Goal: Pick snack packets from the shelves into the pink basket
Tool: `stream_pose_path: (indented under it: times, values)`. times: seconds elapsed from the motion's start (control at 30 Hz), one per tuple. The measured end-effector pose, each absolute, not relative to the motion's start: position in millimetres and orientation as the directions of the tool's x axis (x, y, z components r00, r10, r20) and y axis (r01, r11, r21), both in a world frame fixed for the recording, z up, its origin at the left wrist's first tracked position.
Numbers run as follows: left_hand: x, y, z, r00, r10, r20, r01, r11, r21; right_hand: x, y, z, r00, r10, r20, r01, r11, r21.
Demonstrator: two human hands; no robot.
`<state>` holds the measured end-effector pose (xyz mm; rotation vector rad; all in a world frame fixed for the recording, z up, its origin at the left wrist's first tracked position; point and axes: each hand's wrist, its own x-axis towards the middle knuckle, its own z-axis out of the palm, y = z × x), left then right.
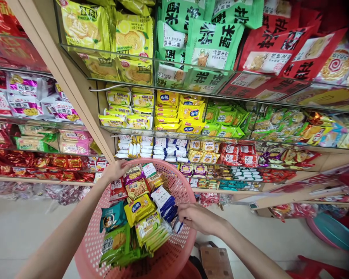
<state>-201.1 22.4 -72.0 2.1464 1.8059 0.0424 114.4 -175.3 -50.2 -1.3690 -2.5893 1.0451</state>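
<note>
My left hand (116, 170) is closed over the far-left rim of a pink perforated plastic basket (90, 236). Inside the basket's right side, my right hand (198, 219) pinches a small white-and-blue snack packet (178, 226). Beside those fingers is a stack of white-and-blue packets (163, 198). Bundled snacks fill the middle: a yellow packet (139, 209), lemon biscuit packets (150, 228), green packets (115, 243), a teal packet (113, 216) and a red packet (118, 190). Brown and purple packets lie towards the far rim.
Glass-fronted shelves of sorted snacks rise ahead, with large green bags (213, 46), red bags (282, 48) and yellow lemon biscuits (133, 37) on top. A wooden upright (90, 120) divides them. A small brown stool (215, 261) and a teal basin (337, 232) stand on the floor.
</note>
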Motion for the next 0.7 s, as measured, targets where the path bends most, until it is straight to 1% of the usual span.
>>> stream_pose_path:
  times: [0.1, 0.2, 0.4, 0.5, 0.7]
  values:
    - [-201, 22, -71, 0.182, 0.963, -0.198, 0.958, -0.128, 0.258, 116, -176, -52, -0.622, 0.748, -0.23, 0.696, 0.395, -0.599]
    - [-201, 22, -70, 0.204, 0.96, -0.193, 0.95, -0.147, 0.275, 115, -180, -54, -0.609, 0.761, -0.223, 0.705, 0.39, -0.592]
    - [-200, 21, -69, 0.196, 0.96, -0.199, 0.959, -0.145, 0.245, 111, -185, -52, -0.589, 0.743, -0.317, 0.764, 0.384, -0.519]
    - [-200, 21, -70, 0.193, 0.96, -0.2, 0.962, -0.145, 0.231, 109, -184, -52, -0.577, 0.743, -0.341, 0.782, 0.381, -0.493]
    - [-202, 21, -72, 0.215, 0.96, -0.177, 0.951, -0.165, 0.26, 103, -184, -51, -0.569, 0.734, -0.372, 0.807, 0.409, -0.426]
